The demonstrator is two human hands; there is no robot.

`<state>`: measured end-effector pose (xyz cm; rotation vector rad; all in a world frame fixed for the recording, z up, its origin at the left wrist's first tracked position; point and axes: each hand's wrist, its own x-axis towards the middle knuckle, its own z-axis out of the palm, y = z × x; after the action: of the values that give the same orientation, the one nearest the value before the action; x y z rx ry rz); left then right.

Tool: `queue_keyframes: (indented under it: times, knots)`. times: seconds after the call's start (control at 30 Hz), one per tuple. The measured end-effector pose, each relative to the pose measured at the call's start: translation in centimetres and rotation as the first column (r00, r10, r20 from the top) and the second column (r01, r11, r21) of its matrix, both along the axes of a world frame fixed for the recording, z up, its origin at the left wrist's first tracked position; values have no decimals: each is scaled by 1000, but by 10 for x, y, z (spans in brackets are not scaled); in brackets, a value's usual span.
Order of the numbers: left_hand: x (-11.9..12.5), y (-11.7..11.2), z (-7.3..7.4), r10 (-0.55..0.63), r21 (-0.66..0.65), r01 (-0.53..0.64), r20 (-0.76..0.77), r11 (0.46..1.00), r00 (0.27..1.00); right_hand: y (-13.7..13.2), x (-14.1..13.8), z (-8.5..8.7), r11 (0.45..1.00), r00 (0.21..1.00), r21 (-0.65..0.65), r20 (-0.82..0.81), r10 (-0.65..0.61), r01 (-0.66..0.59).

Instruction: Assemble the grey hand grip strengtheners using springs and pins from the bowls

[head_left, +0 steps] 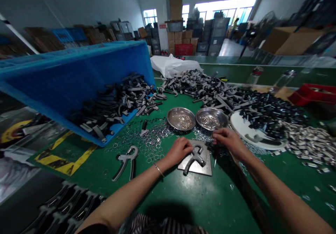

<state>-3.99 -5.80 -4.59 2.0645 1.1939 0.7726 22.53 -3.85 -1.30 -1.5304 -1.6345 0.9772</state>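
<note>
A grey and black hand grip strengthener (195, 158) lies on a small metal plate (207, 169). My left hand (181, 150) is closed at its upper left side, fingertips holding its edge. Off to the right, my right hand (227, 141) is pinched just in front of the right metal bowl (212, 118); whatever is between its fingertips is too small to make out. That bowl holds small metal pins, as does the left bowl (181, 118). Another hand grip strengthener (127, 162) lies left of my left forearm, and a single grey and black piece (144, 129) sits among loose washers (154, 150).
A tilted blue crate (78, 69) spills grey and black handles on the left. More handles (199, 87) are heaped at the back. On the right are a white dish (246, 132), black knobs (278, 110), metal springs (312, 139) and a red bin (312, 94). Finished-looking grips (70, 206) line the lower left.
</note>
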Motion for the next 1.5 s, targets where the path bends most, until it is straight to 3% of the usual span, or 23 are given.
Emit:
queue_keyframes:
  times: [0.13, 0.27, 0.47, 0.67, 0.9, 1.1, 1.2, 1.33, 1.5]
  knots:
    - [14, 1, -6, 46, 37, -42, -121, 998, 992, -42, -27, -29, 997, 998, -78, -61, 26, -30]
    - [21, 0, -3, 69, 81, -51, -241, 995, 968, -43, -38, -45, 998, 997, -56, -70, -10, 6]
    - [18, -7, -4, 46, 209, 21, -312, 978, 949, -33, -38, -44, 997, 997, -80, -71, 11, -17]
    - [19, -4, -4, 112, 72, -101, -166, 992, 980, -31, -42, -44, 994, 997, -107, -74, 4, -11]
    - [22, -4, -10, 157, 81, -147, -130, 986, 979, -24, -45, -45, 992, 1000, -129, -13, -1, 0]
    - [21, -4, -12, 151, 95, -139, -140, 986, 978, -17, -44, -42, 996, 981, -90, 188, 42, -26]
    - [21, -4, -10, 162, 77, -153, -129, 985, 978, -16, -46, -35, 997, 926, -51, 370, 77, -62]
    - [22, -2, -9, 174, 42, -170, -114, 984, 978, -13, -58, -25, 994, 775, -14, 626, 94, -109]
    - [25, -5, -11, 179, 151, -146, -234, 978, 956, -11, -63, -10, 982, 617, -52, 771, 156, -183]
